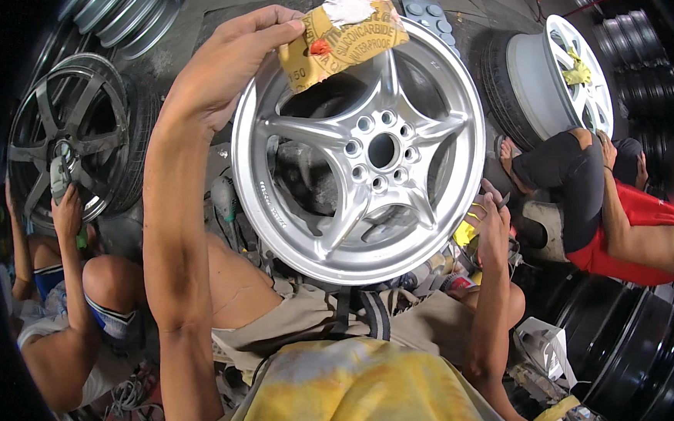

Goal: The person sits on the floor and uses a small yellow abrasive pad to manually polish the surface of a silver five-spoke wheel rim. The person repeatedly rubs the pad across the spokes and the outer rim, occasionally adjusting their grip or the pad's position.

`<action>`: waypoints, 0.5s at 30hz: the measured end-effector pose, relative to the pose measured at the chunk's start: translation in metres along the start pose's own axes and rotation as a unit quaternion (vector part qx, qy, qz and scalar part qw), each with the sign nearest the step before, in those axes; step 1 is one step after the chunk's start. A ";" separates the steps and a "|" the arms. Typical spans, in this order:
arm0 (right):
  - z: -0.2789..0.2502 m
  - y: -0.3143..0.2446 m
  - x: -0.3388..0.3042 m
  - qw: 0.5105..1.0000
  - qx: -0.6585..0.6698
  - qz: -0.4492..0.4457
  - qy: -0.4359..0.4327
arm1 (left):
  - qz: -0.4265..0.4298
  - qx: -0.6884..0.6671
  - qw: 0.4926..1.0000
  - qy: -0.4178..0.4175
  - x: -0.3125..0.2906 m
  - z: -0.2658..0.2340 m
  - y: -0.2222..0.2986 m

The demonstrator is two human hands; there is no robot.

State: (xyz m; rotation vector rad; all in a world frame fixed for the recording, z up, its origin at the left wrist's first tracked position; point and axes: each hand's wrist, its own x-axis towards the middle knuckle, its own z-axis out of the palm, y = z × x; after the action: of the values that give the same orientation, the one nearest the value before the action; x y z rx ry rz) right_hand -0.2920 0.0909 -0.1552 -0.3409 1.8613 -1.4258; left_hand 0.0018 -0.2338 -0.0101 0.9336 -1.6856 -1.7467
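My left hand (pixel 242 50) is raised over the far left of a silver wheel rim (pixel 354 188), pinching a piece of yellow-backed sandpaper (pixel 347 45) between thumb and fingers. On the sandpaper lie a white smear of paste (pixel 348 9) and a small red-orange dab (pixel 320 48). The spoked rim stands in front of my lap, its face toward me. Low beside its right edge is my right hand (pixel 494 228), fingers closed around a small dark pointed blade (pixel 503 200), perhaps a putty knife; its handle is hidden.
At left, a co-worker's hand holds a grey tool (pixel 60 170) against a dark wheel (pixel 68 132). Another person in red (pixel 644 233) sits at right by a white wheel (pixel 580 79). Stacked rims (pixel 125 8) stand far left. A grey tray of round cups (pixel 428 19) lies behind my rim.
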 end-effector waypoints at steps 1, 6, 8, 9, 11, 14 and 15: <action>0.000 -0.001 -0.001 1.000 0.005 0.000 0.001 | -0.004 -0.006 1.000 -0.004 0.000 0.000 0.001; -0.013 0.014 0.003 0.999 0.027 -0.012 -0.031 | -0.039 -0.043 0.998 -0.023 0.007 -0.012 -0.009; -0.011 0.013 0.003 0.999 0.030 -0.008 -0.027 | -0.024 -0.038 0.999 0.001 0.005 -0.008 -0.006; -0.011 0.013 0.003 0.999 0.031 -0.007 -0.026 | -0.016 -0.036 0.999 0.014 0.005 -0.007 -0.004; -0.011 0.014 0.003 0.999 0.030 -0.014 -0.023 | -0.023 -0.063 0.998 -0.004 0.004 -0.005 -0.003; -0.004 0.004 -0.002 1.000 -0.005 -0.024 0.005 | -0.027 -0.074 0.997 -0.012 0.003 -0.004 -0.003; -0.001 -0.002 -0.006 0.999 -0.034 -0.036 0.018 | -0.027 -0.072 0.997 -0.012 0.003 -0.005 -0.003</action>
State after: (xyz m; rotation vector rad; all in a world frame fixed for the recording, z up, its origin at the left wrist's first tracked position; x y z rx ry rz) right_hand -0.2890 0.0943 -0.1505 -0.4229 1.9484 -1.4276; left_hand 0.0039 -0.2390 -0.0134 0.9045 -1.5379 -1.8951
